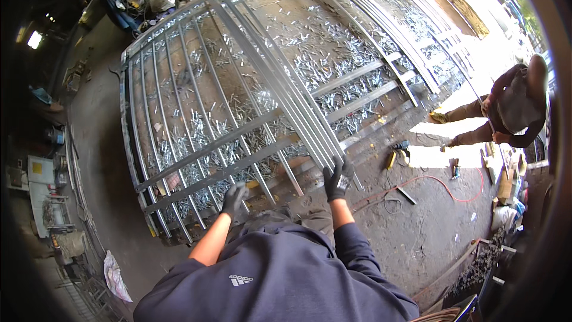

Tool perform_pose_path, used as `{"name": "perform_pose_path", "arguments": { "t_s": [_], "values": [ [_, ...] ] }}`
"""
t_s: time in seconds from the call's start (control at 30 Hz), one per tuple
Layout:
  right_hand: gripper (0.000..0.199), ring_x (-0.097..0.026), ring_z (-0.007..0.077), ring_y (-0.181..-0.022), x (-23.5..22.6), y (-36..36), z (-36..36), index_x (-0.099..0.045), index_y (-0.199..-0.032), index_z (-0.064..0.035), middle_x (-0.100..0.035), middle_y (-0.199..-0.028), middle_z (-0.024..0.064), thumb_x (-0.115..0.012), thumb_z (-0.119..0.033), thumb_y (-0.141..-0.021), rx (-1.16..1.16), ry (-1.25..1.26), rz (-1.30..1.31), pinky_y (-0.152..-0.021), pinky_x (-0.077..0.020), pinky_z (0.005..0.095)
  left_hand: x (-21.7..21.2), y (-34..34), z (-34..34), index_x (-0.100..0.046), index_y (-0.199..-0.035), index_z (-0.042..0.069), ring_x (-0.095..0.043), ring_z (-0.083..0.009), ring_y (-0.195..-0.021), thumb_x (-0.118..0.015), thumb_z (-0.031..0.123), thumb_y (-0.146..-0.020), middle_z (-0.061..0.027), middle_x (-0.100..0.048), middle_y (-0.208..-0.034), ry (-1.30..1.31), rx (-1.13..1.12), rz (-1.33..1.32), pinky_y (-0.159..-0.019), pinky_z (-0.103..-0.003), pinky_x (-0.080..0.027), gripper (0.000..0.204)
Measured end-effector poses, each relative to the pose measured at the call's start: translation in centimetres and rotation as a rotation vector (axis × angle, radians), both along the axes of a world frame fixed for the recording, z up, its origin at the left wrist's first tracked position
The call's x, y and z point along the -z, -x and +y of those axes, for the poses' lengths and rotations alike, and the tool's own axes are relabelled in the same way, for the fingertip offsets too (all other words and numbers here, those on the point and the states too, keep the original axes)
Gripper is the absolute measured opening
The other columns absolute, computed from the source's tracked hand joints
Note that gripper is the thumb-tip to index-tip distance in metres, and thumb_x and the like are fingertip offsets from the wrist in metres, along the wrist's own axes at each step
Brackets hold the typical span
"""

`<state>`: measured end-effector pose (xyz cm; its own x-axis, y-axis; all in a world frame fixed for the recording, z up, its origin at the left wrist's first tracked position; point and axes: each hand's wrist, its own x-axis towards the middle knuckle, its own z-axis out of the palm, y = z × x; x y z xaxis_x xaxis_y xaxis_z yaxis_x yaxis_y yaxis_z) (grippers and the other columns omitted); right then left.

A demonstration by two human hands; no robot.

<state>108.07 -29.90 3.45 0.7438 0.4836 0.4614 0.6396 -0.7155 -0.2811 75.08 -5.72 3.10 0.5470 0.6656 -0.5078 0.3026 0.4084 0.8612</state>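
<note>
Sweatshirt (298, 262) bears white logo (241, 281). Tubes (298, 113) lie across frame (179, 167). Right hand (338, 179) at tubes' near ends; left hand (235, 198) apart, by frame's near edge; grips unclear. Bag (116, 277) left of frame.

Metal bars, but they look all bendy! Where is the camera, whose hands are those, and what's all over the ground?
The camera sits on a person's head, looking down. Its very wide lens makes straight things look curved. There's no robot here: the left hand and right hand are that person's own, in gloves.

The right hand is at the near ends of the long bars, which lie across a big metal frame. The left hand is by the frame's near side; I can't tell if either is gripping anything. Lots of small metal bits are scattered on the floor between the bars. On the right is another person.
</note>
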Motion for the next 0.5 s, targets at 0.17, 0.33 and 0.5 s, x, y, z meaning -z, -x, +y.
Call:
{"name": "perform_pose_path", "arguments": {
  "t_s": [0.17, 0.33, 0.5],
  "values": [
    [0.090, -0.066, 0.0398, -0.098, 0.8, -7.0, 0.9, -0.039, -0.140, -0.0022, -0.067, -0.109, 0.0214, -0.075, -0.051, -0.074, 0.124, 0.208, 0.882, -0.085, -0.0511, 0.0480, 3.2, -17.7, 1.7, -0.027, -0.149, 0.003, -0.041, -0.0281, -0.135, -0.064, 0.016, -0.093, -0.0189, -0.043, -0.144, -0.324, 0.157, -0.102, -0.111, -0.039, -0.034, 0.068],
    [0.124, -0.031, 0.0528, -0.134, 0.1, -6.7, 0.8, -0.020, -0.151, -0.0094, -0.028, -0.149, 0.0307, -0.083, -0.061, -0.057, -0.212, 0.334, 0.589, -0.109, -0.0303, 0.0578, 5.1, -32.3, 5.1, -0.016, -0.153, 0.003, -0.020, -0.0353, -0.146, -0.069, 0.052, -0.084, -0.0236, -0.019, -0.158, -0.940, 0.237, 0.518, -0.120, -0.043, -0.017, 0.101],
    [0.109, -0.030, 0.0492, -0.136, -1.4, -8.6, 0.3, -0.025, -0.152, -0.0165, -0.019, -0.155, 0.0297, -0.075, -0.061, -0.066, -0.322, 0.416, 0.634, -0.105, -0.0319, 0.0606, 9.1, -40.6, 2.9, -0.017, -0.155, 0.006, -0.017, -0.0344, -0.148, -0.072, 0.056, -0.079, -0.0198, -0.019, -0.160, -1.016, -0.011, 0.643, -0.121, -0.043, -0.013, 0.107]
  ]
}}
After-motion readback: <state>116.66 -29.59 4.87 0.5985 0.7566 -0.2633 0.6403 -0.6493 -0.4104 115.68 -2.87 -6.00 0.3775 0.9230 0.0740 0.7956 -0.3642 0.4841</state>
